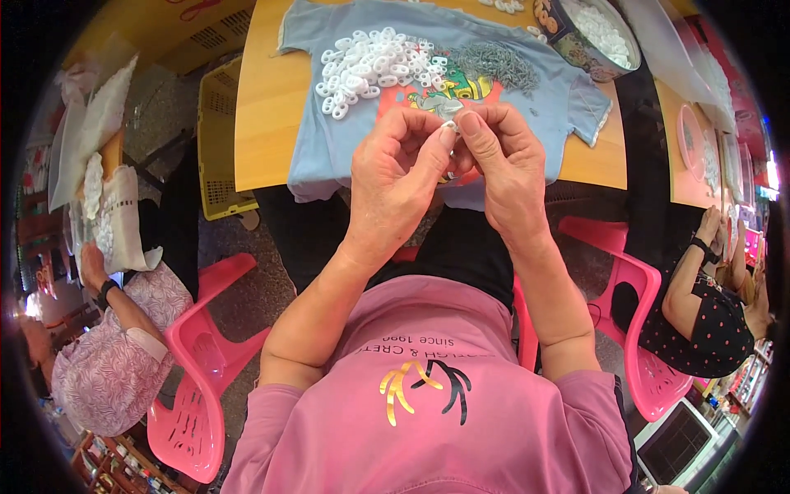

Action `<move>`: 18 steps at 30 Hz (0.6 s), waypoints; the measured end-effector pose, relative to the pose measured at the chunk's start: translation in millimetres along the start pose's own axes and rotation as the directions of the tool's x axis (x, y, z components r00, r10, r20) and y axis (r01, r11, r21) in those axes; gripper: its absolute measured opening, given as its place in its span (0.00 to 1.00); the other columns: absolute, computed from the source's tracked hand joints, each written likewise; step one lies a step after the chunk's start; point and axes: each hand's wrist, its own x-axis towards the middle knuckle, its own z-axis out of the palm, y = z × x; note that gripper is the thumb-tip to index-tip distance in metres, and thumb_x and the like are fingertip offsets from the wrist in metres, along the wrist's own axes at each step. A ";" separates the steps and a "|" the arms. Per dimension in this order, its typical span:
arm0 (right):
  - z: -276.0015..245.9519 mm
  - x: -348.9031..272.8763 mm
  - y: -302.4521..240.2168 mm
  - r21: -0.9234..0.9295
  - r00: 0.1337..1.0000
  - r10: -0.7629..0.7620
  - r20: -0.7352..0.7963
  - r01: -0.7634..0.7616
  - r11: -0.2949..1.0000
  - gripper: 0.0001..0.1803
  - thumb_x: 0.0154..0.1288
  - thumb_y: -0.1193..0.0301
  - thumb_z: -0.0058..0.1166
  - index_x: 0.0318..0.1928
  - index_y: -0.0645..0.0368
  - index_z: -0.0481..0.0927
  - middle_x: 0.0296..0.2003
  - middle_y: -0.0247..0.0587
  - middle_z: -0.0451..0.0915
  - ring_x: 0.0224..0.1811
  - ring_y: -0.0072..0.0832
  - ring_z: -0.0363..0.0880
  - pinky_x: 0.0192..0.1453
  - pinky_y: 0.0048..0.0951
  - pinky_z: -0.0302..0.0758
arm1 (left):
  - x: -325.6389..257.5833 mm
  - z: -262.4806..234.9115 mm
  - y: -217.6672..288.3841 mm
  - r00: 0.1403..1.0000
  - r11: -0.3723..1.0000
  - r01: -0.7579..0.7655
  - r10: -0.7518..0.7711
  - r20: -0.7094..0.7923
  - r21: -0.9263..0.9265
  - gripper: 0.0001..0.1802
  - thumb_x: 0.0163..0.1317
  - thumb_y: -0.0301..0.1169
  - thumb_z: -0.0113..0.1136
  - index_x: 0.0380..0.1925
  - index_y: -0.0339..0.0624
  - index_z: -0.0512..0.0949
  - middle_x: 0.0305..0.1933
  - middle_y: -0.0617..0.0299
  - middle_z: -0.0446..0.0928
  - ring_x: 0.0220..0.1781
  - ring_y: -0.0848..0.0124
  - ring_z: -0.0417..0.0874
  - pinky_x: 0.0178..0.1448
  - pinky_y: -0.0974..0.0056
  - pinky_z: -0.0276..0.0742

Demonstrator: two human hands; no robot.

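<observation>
Above the table's near edge, my left hand [397, 169] and my right hand [508, 165] meet, thumbs and index fingers pinched together. Between their fingertips sits a small white plastic piece [448, 125], mostly covered by the fingers. Just beyond, a heap of white oval plastic pieces with holes [362, 72] lies on a light blue T-shirt [317, 152] spread over the table. To the right of that heap is a pile of small grey parts [498, 66], too fine to make out singly.
A round tin [568, 33] of white pieces stands at the wooden table's [263, 123] far right. A yellow crate [216, 152] is left of the table. Pink chairs [193, 412] flank me. One person [115, 354] sits left, another [699, 313] right, both at other tables.
</observation>
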 end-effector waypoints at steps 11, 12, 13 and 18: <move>11.8 -0.9 11.9 0.026 0.996 -0.071 -0.053 0.072 0.997 0.08 0.69 0.70 0.55 0.42 0.61 0.77 0.31 0.31 0.77 0.27 0.15 0.72 0.31 0.18 0.71 | 1.5 -3.5 -13.2 0.990 0.977 -0.115 0.127 -0.055 0.181 0.05 0.66 0.25 0.57 0.37 0.33 0.73 0.31 0.65 0.77 0.32 0.81 0.78 0.36 0.74 0.75; 12.7 0.6 12.2 0.009 0.997 -0.044 -0.069 0.045 0.999 0.07 0.69 0.70 0.55 0.43 0.61 0.77 0.31 0.31 0.77 0.27 0.16 0.73 0.32 0.19 0.73 | 3.4 -6.8 -11.7 0.989 0.952 -0.126 0.143 -0.043 0.279 0.05 0.66 0.25 0.58 0.37 0.34 0.74 0.31 0.65 0.77 0.32 0.82 0.78 0.36 0.74 0.75; 12.7 1.2 12.4 0.009 0.996 -0.045 -0.071 0.046 0.999 0.07 0.69 0.70 0.55 0.43 0.61 0.77 0.31 0.31 0.77 0.27 0.16 0.73 0.32 0.19 0.73 | 4.5 -9.4 -9.5 0.989 0.952 -0.126 0.143 -0.041 0.278 0.05 0.66 0.25 0.58 0.37 0.34 0.74 0.31 0.65 0.77 0.32 0.82 0.78 0.36 0.74 0.75; 8.4 3.0 6.5 -0.037 0.995 0.079 0.052 -0.077 0.996 0.10 0.71 0.70 0.52 0.44 0.65 0.78 0.33 0.34 0.78 0.30 0.17 0.75 0.35 0.21 0.76 | 6.9 -27.7 -5.6 0.999 0.994 0.049 -0.049 0.000 0.102 0.07 0.66 0.28 0.58 0.38 0.36 0.75 0.32 0.66 0.77 0.32 0.82 0.77 0.36 0.75 0.73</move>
